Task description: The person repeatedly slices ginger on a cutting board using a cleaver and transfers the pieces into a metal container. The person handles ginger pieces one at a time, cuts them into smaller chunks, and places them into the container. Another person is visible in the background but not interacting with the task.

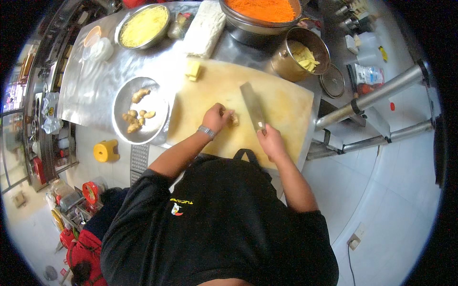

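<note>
My right hand (271, 141) grips the handle of a cleaver (252, 103), its broad blade over the right half of a yellowish cutting board (290, 103). A little to the left, my left hand (216, 118), with a metal watch band at the wrist, has its fingertips on a small knobbly piece of ginger root (234, 118) on the board. Whether the fingers grip it or only rest against it is hard to tell. Yellow cut pieces (193, 70) lie at the board's upper left. Left of the board, a metal colander (118, 123) holds several ginger roots (132, 119).
Behind the board stand a bowl of pale yellow shreds (145, 26), a folded white cloth (204, 30), a bowl of orange shreds (263, 10) and a metal pot (288, 66) with yellow slices. A round lid (332, 81) lies beside the pot. A yellow stool (106, 151) stands on the floor.
</note>
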Motion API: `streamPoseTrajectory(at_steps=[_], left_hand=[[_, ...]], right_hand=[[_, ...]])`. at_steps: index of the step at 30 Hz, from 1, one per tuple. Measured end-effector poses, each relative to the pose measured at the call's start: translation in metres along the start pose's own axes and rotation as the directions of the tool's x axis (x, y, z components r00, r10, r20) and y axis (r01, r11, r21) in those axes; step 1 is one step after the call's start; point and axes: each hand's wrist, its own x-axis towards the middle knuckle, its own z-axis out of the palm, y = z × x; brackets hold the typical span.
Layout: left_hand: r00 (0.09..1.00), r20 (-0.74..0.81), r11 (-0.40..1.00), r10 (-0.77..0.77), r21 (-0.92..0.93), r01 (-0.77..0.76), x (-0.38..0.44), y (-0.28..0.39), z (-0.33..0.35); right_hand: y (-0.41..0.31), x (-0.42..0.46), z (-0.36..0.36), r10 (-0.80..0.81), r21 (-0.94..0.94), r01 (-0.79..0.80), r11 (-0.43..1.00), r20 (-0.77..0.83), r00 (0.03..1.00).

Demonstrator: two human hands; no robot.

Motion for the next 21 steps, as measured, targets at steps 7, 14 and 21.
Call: streamPoseTrajectory(at_steps=[7, 14, 21], left_hand=[[0.763, 0.114, 0.762, 0.636, 0.065, -0.644, -0.014, -0.019, 0.011], [0.752, 0.198, 0.749, 0.629, 0.106, -0.655, -0.008, -0.017, 0.011], [0.757, 0.173, 0.756, 0.63, 0.086, -0.649, -0.014, -0.02, 0.011]], right_hand=[[-0.025, -0.016, 0.018, -0.189, -0.127, 0.191, 0.973, 0.034, 0.981], [-0.021, 0.009, 0.055, -0.25, -0.218, 0.239, 0.946, -0.025, 0.968], [-0.015, 0.003, 0.054, -0.243, -0.186, 0.24, 0.953, 0.005, 0.97]])
